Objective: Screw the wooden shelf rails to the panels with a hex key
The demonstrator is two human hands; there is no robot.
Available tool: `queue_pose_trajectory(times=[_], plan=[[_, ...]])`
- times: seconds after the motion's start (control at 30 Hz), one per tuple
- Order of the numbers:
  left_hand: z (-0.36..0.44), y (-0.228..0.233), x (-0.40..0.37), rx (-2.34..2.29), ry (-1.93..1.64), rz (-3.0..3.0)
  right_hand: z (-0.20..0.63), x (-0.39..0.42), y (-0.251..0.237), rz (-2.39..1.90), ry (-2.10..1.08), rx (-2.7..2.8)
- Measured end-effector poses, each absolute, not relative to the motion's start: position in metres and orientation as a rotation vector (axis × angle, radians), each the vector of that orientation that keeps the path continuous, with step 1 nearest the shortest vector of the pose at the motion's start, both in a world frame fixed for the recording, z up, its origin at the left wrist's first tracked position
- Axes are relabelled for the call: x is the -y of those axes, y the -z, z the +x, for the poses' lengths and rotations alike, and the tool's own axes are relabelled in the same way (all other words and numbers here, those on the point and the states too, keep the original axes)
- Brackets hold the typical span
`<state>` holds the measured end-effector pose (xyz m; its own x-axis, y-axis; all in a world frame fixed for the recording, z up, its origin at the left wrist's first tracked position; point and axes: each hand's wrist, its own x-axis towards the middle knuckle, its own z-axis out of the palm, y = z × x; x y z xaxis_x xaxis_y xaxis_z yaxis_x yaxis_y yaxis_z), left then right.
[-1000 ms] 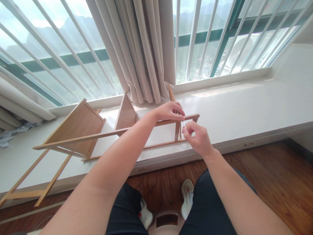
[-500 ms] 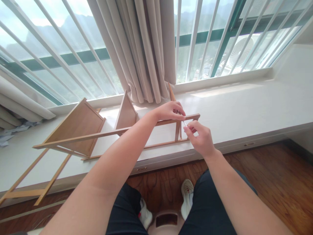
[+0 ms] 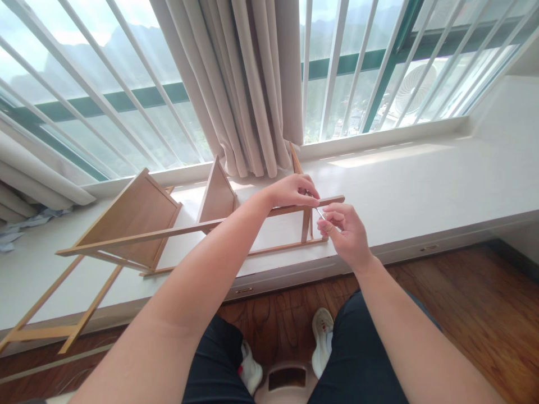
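Note:
A folding-style wooden shelf rack (image 3: 185, 229) lies on its side across the white window ledge. My left hand (image 3: 295, 191) is closed over its upper rail near the right end, fingertips pinched beside the wood. Just to the right, my right hand (image 3: 347, 230) pinches a thin silver metal rod, which looks like a hex key (image 3: 320, 213). Its far tip meets the rail by my left fingertips; the exact contact point is hidden by the fingers. A short crosspiece (image 3: 305, 225) joins the two rails below my left hand.
The white ledge (image 3: 404, 185) runs under barred windows, with a beige curtain (image 3: 252, 84) hanging behind the rack. Two wooden panels (image 3: 130, 221) stand tilted at the left. Below are a wooden floor (image 3: 455, 303), my shoes (image 3: 322, 342) and a pinkish stool (image 3: 290, 387).
My right hand has shifted slightly and its fingers have turned and straightened around the metal rod. My left hand and the rack stay in place.

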<state>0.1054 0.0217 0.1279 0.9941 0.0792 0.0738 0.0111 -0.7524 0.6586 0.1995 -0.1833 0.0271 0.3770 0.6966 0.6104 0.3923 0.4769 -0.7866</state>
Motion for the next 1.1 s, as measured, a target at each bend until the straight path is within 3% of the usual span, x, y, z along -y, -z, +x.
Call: queue_pose_trajectory(times=[1.1], plan=[[0.1047,-0.1306,-0.0173,-0.090,-0.135,2.429,0.1989,0.1808,-0.0249,-1.213,-0.151,1.178]])
